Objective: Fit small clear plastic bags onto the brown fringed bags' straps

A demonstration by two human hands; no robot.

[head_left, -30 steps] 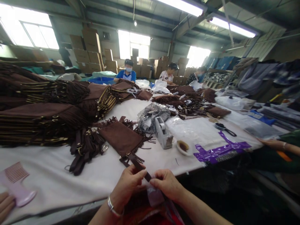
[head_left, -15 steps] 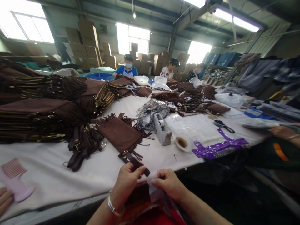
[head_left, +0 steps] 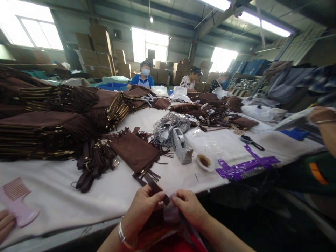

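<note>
A brown fringed bag [head_left: 136, 151] lies flat on the white-covered table, with its strap [head_left: 154, 185] reaching over the near edge. Fingers and thumb of my left hand [head_left: 143, 206] are closed on that strap near its end. Close beside it, my right hand [head_left: 193, 208] pinches a thin piece of clear plastic [head_left: 172, 212] that hangs below the strap's end. The lower part of the plastic is hard to make out against my red clothing. To the left of the bag rests a bundle of brown straps [head_left: 91, 164] with metal clasps.
Beyond the bag stand a grey tape dispenser [head_left: 181, 147] and a small dish [head_left: 204, 162]. Purple tape [head_left: 246, 164] runs along the edge. Brown bags [head_left: 42, 131] are stacked left, near a pink comb [head_left: 18, 203]. A co-worker's hand [head_left: 322, 114] is at right; several people sit around the table.
My hands have drawn slightly closer together, the strap and plastic still in them. At right, the co-worker's hand has risen, lifting a pale plastic sheet.
</note>
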